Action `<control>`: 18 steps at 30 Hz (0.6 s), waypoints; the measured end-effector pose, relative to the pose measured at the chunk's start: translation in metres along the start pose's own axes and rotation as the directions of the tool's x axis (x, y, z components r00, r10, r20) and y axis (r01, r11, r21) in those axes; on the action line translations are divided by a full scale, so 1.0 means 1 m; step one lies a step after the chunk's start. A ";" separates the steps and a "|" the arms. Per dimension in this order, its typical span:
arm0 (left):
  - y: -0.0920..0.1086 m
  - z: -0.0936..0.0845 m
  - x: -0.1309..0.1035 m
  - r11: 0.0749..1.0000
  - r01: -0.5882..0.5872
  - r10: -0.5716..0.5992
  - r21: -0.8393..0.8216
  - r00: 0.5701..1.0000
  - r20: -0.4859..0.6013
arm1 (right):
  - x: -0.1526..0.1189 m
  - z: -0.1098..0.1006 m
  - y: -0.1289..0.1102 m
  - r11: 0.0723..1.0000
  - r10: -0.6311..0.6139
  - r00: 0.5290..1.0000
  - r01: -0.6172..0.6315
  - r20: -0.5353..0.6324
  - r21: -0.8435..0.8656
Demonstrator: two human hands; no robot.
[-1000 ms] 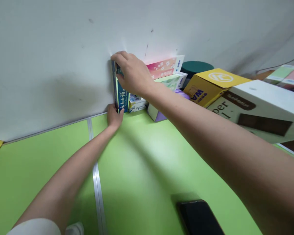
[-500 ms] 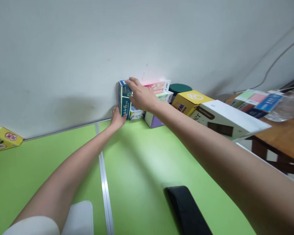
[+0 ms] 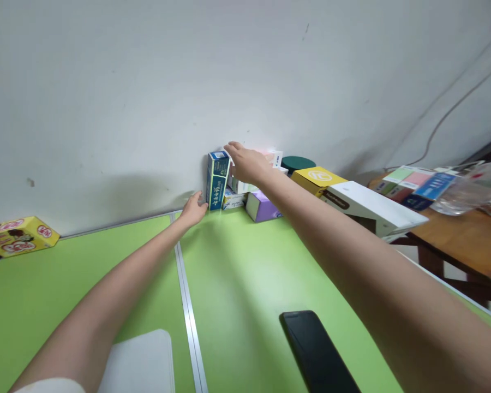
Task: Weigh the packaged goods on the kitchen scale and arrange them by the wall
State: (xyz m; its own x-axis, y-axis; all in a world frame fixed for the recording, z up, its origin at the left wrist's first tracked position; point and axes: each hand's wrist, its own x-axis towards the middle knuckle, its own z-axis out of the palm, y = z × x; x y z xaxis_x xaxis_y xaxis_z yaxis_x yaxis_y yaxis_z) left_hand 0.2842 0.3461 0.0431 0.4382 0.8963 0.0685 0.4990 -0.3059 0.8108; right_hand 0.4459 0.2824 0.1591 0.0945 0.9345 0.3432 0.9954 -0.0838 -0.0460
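A dark blue-green box (image 3: 217,183) stands upright against the wall at the table's back edge. Just left of its base is my left hand (image 3: 194,208), fingers apart and holding nothing. My right hand (image 3: 247,162) reaches over the stack right of that box, fingers stretched out near the box's top right edge. Beneath and behind the right hand are a white and pink box (image 3: 275,158) and a small white, blue and yellow box (image 3: 234,201). A purple and white box (image 3: 262,206) lies to their right, partly hidden by my right forearm.
Farther right are a green round lid (image 3: 298,163), a yellow box (image 3: 317,179) and a long white box (image 3: 376,204). A yellow snack box (image 3: 20,236) lies at the far left. A black phone (image 3: 317,349) and a white flat object (image 3: 141,363) are in front.
My left hand has come away from the dark blue-green box. My right hand has drawn back from its front, uncovering more of it. The camera view has shifted.
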 end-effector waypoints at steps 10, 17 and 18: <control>-0.050 -0.012 -0.003 0.992 0.118 -0.112 -0.046 0.988 0.106 | 0.045 0.013 0.020 0.992 0.050 0.990 -0.065 0.133 0.112; -0.040 0.028 0.008 0.988 0.109 -0.098 -0.109 0.990 0.101 | 0.041 0.026 0.044 0.959 0.048 0.998 -0.057 0.039 0.277; -0.038 0.036 0.009 0.987 0.103 -0.091 -0.122 0.991 0.100 | 0.042 0.029 0.049 0.961 0.037 0.999 -0.040 0.018 0.275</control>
State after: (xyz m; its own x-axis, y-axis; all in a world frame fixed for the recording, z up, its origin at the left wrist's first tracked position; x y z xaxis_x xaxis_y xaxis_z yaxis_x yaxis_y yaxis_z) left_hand 0.2960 0.3546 -0.0080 0.4629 0.8841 -0.0641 0.4465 -0.1701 0.8785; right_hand 0.4978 0.3276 0.1442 0.1308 0.9370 0.3239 0.9484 -0.0230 -0.3163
